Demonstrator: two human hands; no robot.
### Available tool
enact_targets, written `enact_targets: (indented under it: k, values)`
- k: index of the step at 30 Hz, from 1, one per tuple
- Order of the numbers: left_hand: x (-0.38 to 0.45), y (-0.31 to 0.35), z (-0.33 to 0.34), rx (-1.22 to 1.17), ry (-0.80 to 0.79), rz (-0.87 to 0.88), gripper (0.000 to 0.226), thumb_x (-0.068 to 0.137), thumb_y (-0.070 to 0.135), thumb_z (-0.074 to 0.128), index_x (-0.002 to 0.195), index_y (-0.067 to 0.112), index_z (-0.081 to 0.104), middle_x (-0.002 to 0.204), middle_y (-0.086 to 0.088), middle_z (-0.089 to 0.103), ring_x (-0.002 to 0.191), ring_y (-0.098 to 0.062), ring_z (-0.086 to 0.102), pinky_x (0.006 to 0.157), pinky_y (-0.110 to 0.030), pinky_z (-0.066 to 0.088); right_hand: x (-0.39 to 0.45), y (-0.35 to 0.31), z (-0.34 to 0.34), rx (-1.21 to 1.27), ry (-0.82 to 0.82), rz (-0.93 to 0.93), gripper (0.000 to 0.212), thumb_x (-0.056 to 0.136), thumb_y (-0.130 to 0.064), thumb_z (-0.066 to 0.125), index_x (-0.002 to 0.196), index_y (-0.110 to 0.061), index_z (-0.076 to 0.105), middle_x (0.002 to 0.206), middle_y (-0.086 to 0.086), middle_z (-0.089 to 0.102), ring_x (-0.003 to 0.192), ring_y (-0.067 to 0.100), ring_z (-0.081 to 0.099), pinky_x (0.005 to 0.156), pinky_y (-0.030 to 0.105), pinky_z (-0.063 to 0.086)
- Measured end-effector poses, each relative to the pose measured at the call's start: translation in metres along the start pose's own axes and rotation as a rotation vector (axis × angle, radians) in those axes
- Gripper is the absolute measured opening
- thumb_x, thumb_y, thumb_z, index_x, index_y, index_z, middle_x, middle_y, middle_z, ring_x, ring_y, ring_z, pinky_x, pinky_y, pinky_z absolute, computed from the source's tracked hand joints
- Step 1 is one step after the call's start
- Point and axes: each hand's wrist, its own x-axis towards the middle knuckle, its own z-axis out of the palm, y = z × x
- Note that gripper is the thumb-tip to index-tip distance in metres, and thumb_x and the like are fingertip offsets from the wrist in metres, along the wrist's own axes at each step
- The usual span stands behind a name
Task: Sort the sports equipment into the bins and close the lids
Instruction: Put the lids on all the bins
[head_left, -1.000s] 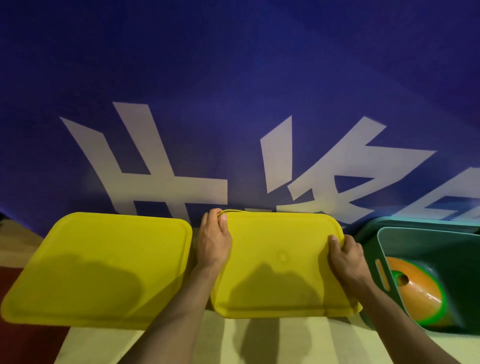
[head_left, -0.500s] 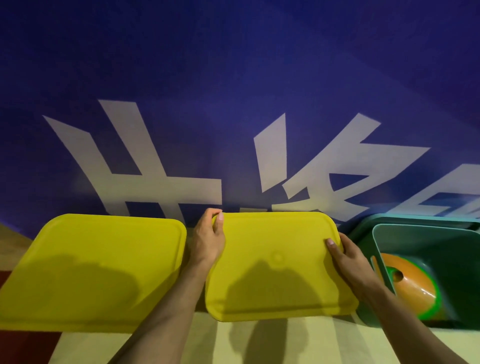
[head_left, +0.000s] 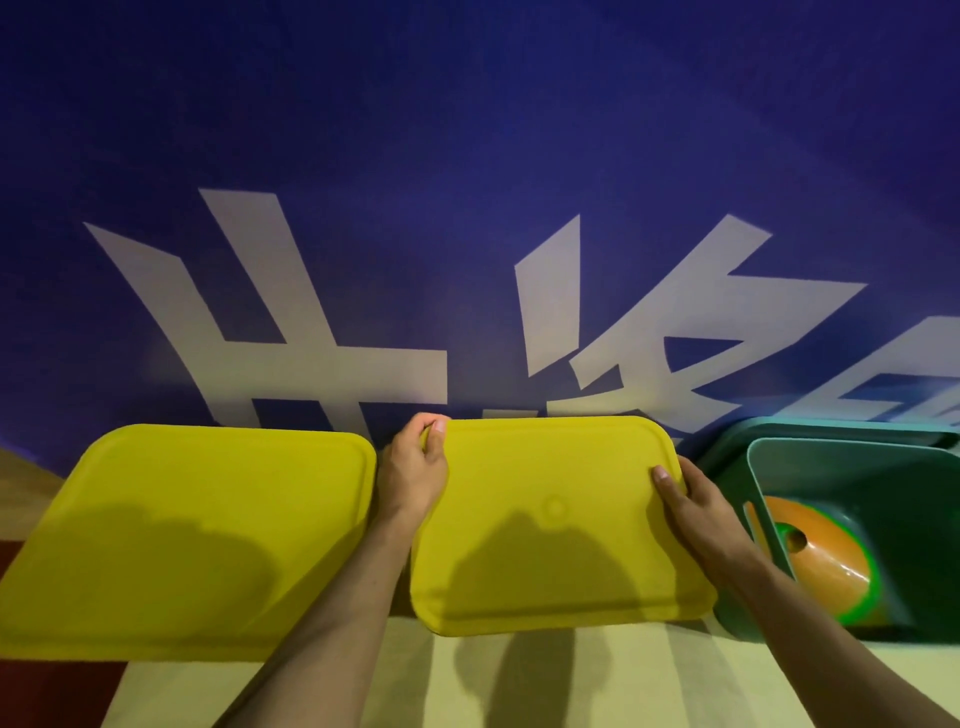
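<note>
The centre yellow lid (head_left: 550, 525) lies flat over its bin, long axis running from the near edge toward the wall, and slightly skewed, so the far end leans right. A small round moulded mark sits near its middle. No writing can be read on the lid.

My left hand (head_left: 413, 475) grips the lid's far-left corner: fingers curled over the rim, thumb on top. My right hand (head_left: 698, 512) holds the right edge near the far-right corner, thumb laid on the top face, fingers wrapped under the rim. Both grips are clenched on this lid.

Compared with half a second ago, both hands keep the same hold and the lid sits in nearly the same place; compared with one second ago, the raised far-left corner now lies lower and flatter.

Just beside the lid on the left, with my left forearm in the gap between them, a second yellow lid (head_left: 208, 535) lies closed on its own bin, its long axis running left to right.

Just beside the lid on the right stands an open teal bin (head_left: 758, 467). Inside it lies an orange disc cone (head_left: 815, 566) with a green rim and a centre hole. A teal lid (head_left: 831, 428) leans behind the bin against the wall.

All bins stand on the floor (head_left: 571, 686), which is pale wood, with a dark red area at the near-left corner.

Behind them rises a blue wall banner (head_left: 467, 130) with large white characters; these are cropped and I cannot read them with certainty.
</note>
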Motion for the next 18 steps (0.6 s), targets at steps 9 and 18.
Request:
enact_targets:
  k: [9,18]
  values:
    - [0.0,0.002,0.001,-0.046,0.016,-0.011,0.028,0.106,0.033,0.05,0.122,0.019,0.068,0.109,0.006,0.067,0.099,-0.011,0.06,0.082,-0.026,0.048,0.023,-0.016,0.005,-0.103,0.039,-0.122,0.05,0.107,-0.049,0.031,0.151,-0.027,0.036,0.131,-0.001,0.049,0.115,0.02,0.049,0.096,0.04,0.04]
    - [0.008,-0.002,0.004,-0.066,0.008,-0.018,0.026,0.104,0.033,0.053,0.119,0.022,0.07,0.11,0.006,0.07,0.102,-0.012,0.063,0.086,-0.028,0.053,0.039,-0.015,0.002,-0.149,0.059,-0.188,0.038,0.108,-0.047,0.032,0.133,-0.026,0.051,0.114,-0.003,0.061,0.104,0.015,0.058,0.095,0.041,0.046]
